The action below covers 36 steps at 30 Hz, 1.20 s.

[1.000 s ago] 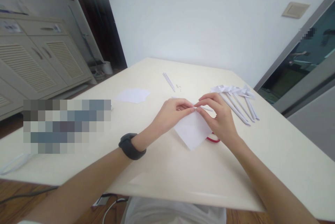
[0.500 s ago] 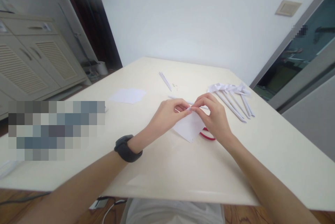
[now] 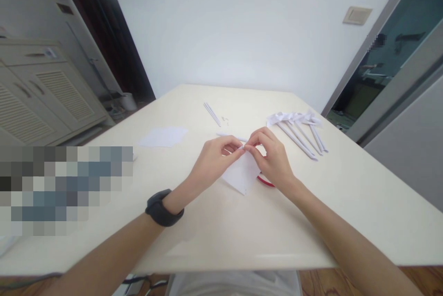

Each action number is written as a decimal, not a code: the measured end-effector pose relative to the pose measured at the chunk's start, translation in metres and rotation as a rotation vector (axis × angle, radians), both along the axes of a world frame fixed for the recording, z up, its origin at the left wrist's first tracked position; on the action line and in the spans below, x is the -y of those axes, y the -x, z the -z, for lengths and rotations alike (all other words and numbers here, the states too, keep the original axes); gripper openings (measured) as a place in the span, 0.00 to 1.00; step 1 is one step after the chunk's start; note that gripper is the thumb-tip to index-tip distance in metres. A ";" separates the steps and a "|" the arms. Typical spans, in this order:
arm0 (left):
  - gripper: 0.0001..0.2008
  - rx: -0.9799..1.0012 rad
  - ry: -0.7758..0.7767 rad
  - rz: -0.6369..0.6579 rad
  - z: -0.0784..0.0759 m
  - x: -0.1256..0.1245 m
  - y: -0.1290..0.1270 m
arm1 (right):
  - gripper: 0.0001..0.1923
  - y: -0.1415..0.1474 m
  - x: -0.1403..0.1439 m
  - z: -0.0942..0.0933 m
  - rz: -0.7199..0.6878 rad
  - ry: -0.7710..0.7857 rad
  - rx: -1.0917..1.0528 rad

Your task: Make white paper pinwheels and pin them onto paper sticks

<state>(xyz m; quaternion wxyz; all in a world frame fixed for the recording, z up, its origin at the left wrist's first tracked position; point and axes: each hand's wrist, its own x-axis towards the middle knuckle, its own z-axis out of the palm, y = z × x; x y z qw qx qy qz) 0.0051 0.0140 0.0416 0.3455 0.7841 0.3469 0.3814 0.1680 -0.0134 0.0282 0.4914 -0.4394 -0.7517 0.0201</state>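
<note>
Both hands meet over the middle of the table, pinching the upper edge of a small sheet of white paper (image 3: 240, 173). My left hand (image 3: 216, 157), with a black band on its wrist, is closed on the paper from the left. From the right, my right hand (image 3: 272, 153) grips it between thumb and fingers, the fingertips of both almost touching. The paper hangs down with one corner pointing towards me. Partly hidden under my right hand lies a red curved handle (image 3: 266, 180). Just behind the hands is a rolled paper stick (image 3: 228, 135), partly covered.
Flat white paper sheets (image 3: 164, 136) lie to the left. Thin rolled sticks (image 3: 212, 114) and small scraps (image 3: 224, 120) are farther back. To the right rests a folded paper piece (image 3: 294, 118) with several paper tubes (image 3: 297, 140). A blurred-out patch (image 3: 65, 190) covers the table's left side.
The camera view has shifted slightly, so everything sits a little left and lower. Both hands keep pinching the paper at its upper edge, with barely any other movement.
</note>
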 end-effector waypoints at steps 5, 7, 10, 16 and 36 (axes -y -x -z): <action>0.13 -0.030 -0.022 -0.007 0.000 -0.001 0.000 | 0.03 -0.001 0.001 0.000 -0.015 0.021 0.016; 0.13 -0.036 -0.033 -0.010 0.000 -0.001 0.000 | 0.03 -0.002 0.001 0.001 -0.020 0.037 0.026; 0.13 -0.045 -0.058 -0.008 0.000 0.000 0.000 | 0.03 -0.003 0.001 0.001 -0.032 0.047 0.050; 0.10 -0.083 -0.111 -0.013 0.002 -0.001 0.000 | 0.03 -0.002 0.000 0.001 -0.019 0.041 0.073; 0.08 -0.113 -0.133 -0.032 0.002 0.000 0.000 | 0.04 -0.004 0.000 -0.001 -0.030 0.057 0.107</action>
